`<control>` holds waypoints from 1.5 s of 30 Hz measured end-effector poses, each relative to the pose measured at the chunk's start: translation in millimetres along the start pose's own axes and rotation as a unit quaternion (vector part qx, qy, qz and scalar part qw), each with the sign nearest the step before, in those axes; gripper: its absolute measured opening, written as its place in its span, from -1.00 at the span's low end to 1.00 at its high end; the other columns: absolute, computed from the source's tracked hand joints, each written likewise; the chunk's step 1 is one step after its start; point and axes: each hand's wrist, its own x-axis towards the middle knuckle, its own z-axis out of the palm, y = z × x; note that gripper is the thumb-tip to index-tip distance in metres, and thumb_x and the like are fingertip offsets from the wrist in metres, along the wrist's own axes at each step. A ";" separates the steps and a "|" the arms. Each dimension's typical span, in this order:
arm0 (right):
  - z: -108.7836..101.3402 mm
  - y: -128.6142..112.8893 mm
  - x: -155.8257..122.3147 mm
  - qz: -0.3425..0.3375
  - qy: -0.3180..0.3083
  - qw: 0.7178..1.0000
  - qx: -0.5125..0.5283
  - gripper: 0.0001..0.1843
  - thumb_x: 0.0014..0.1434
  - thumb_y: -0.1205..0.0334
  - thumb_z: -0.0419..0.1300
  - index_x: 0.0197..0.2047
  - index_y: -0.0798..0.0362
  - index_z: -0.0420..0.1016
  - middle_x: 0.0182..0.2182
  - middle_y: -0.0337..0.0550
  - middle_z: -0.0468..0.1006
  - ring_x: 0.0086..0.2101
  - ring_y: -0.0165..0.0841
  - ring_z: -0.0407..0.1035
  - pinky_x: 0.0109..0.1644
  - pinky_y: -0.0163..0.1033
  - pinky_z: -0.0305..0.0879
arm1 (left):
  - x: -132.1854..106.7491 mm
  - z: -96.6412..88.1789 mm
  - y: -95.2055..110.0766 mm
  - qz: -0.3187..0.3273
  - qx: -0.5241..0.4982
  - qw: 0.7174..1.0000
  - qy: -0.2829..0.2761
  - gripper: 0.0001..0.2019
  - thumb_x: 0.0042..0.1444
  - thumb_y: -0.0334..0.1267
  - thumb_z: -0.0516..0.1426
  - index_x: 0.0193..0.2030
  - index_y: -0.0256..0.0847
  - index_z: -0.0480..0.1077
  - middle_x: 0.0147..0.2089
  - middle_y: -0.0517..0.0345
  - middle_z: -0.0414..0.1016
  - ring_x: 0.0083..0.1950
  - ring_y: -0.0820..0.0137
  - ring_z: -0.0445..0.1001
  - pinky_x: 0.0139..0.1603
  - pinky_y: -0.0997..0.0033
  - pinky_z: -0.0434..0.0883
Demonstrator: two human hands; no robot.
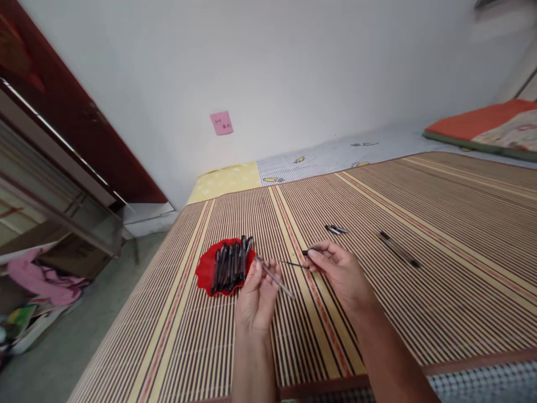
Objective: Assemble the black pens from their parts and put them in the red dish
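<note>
My left hand [257, 294] is closed on a clear pen barrel [280, 284], which slants down to the right from its fingertips. Across from it, my right hand [339, 273] pinches a small black pen cap [305, 253] between thumb and forefinger. A thin dark pen refill [297, 265] spans the gap between the hands; its right end meets my right fingers, and I cannot tell whether my left fingers touch it. Left of my left hand, several black pens [230, 266] lie side by side on a red scalloped-edged mat or dish [204, 274].
A striped woven mat [419, 313] covers the bed. Several short dark pen parts [336, 229] lie beyond my right hand, with one pen [399, 249] farther right. A folded orange quilt [470, 120] is at the back right. A pink note [221, 122] hangs on the wall.
</note>
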 end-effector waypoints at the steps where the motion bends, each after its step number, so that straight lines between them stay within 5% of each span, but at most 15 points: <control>1: 1.6 0.0 -1.3 -0.002 -0.009 1.000 -0.016 -0.70 -0.02 0.08 0.45 -0.30 0.06 0.54 -0.47 -0.21 0.58 -0.46 -0.42 0.43 -0.33 -0.30 0.39 | 0.7 -1.0 3.6 0.017 -0.004 1.000 -0.002 -0.89 0.18 -0.51 0.17 -0.26 -0.25 0.49 -0.28 0.11 0.53 -0.19 0.42 0.55 -0.12 0.42 0.51; 4: 8.0 -2.2 -5.9 -0.005 -0.053 0.997 -0.061 -0.76 0.02 0.10 0.42 -0.30 0.05 0.56 -0.49 -0.23 0.53 -0.45 -0.41 0.42 -0.34 -0.29 0.40 | 0.5 -2.3 15.1 0.077 -0.017 0.997 0.003 -0.89 0.21 -0.51 0.14 -0.25 -0.28 0.48 -0.30 0.10 0.52 -0.28 0.49 0.53 -0.34 0.60 0.46; 11: 23.1 1.1 -15.2 -0.009 -0.141 0.984 -0.108 -0.80 0.09 0.16 0.36 -0.21 0.04 0.59 -0.34 -0.14 0.60 -0.29 -0.32 0.51 -0.17 -0.20 0.48 | -7.7 6.4 28.8 0.132 -0.051 0.986 0.087 -0.78 0.30 -0.57 0.00 -0.24 -0.32 0.44 -0.28 0.09 0.54 -0.28 0.47 0.57 -0.30 0.60 0.52; 35: 29.0 3.8 -18.3 -0.078 -0.097 0.981 -0.150 -0.83 0.09 0.19 0.35 -0.23 0.04 0.58 -0.36 -0.14 0.62 -0.30 -0.31 0.54 -0.18 -0.20 0.51 | -11.9 10.7 24.6 0.175 -0.029 0.982 0.059 -0.83 0.23 -0.58 0.08 -0.29 -0.31 0.45 -0.29 0.06 0.54 -0.27 0.46 0.57 -0.26 0.56 0.54; 45: 38.0 -4.1 -26.3 -0.138 -0.077 0.968 -0.196 -0.85 0.14 0.18 0.31 -0.23 0.06 0.61 -0.37 -0.12 0.64 -0.34 -0.30 0.56 -0.26 -0.22 0.54 | -15.0 12.6 13.9 0.173 0.033 0.984 0.010 -0.78 -0.09 -0.47 0.39 -0.33 -0.29 0.46 -0.28 0.10 0.53 -0.26 0.46 0.54 -0.22 0.54 0.52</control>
